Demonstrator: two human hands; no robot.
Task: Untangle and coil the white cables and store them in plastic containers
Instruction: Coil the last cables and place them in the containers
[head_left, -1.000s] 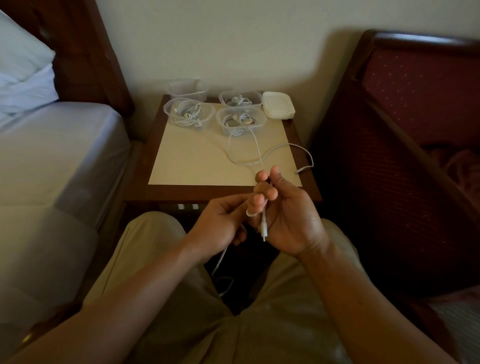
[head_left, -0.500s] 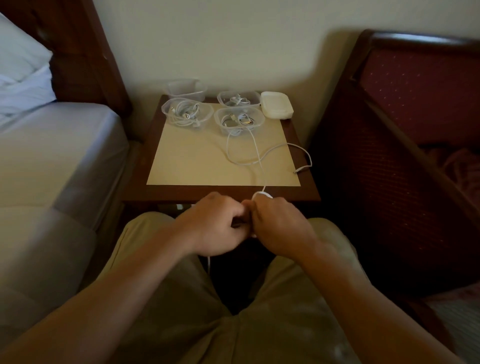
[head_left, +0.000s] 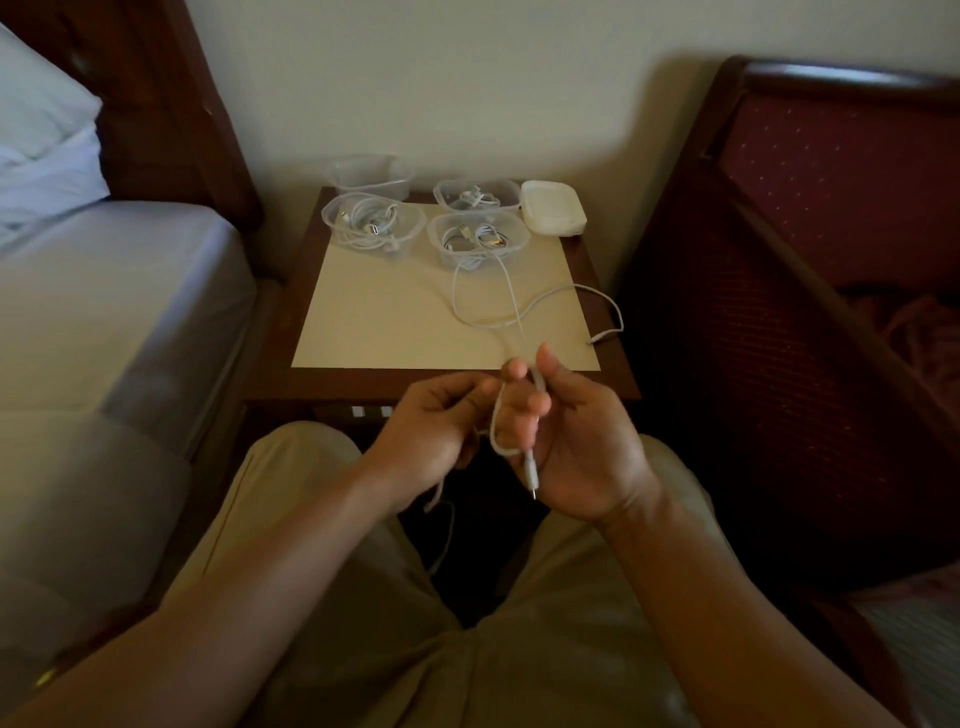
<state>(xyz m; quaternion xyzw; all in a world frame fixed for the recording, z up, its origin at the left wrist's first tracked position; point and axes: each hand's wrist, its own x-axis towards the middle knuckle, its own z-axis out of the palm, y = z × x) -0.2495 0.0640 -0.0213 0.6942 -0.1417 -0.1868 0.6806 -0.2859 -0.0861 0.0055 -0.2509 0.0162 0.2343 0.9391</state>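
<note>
- The right hand (head_left: 576, 436) is turned palm-up over the lap, fingers curled, with a white cable (head_left: 500, 435) looped around them; thumb and forefinger pinch it near the top.
- The cable's plug end (head_left: 531, 474) hangs down across that palm, tip pointing toward the wrist.
- The left hand (head_left: 426, 436) sits just beside the right one, fingers curled and pinching the same cable where the loop leaves the right fingers.
- Below the left hand a slack length of the cable drops between the knees; where it ends is too dark to tell.
- Beyond the right hand's fingertips the cable runs up onto the small table (head_left: 618, 384), curls over the pale mat (head_left: 384, 312) and climbs into the near-right container (head_left: 478, 241).
- A second loose cable end (head_left: 597, 340) lies on the mat's edge, up and to the right of the right thumb.
- Farther past the hands, left of that container, the near-left container (head_left: 370, 224) holds a bundle of white cables.
- Behind those two stand a back-left container (head_left: 370, 174), which looks unfilled, and a back-right container (head_left: 477, 193) with a few cables.
- A stack of white lids (head_left: 553, 209) rests at the far right corner, touching the back-right container.
- A bed (head_left: 104, 312) lies off to the left of the left arm, and a red upholstered chair (head_left: 831, 218) to the right of the right arm.
</note>
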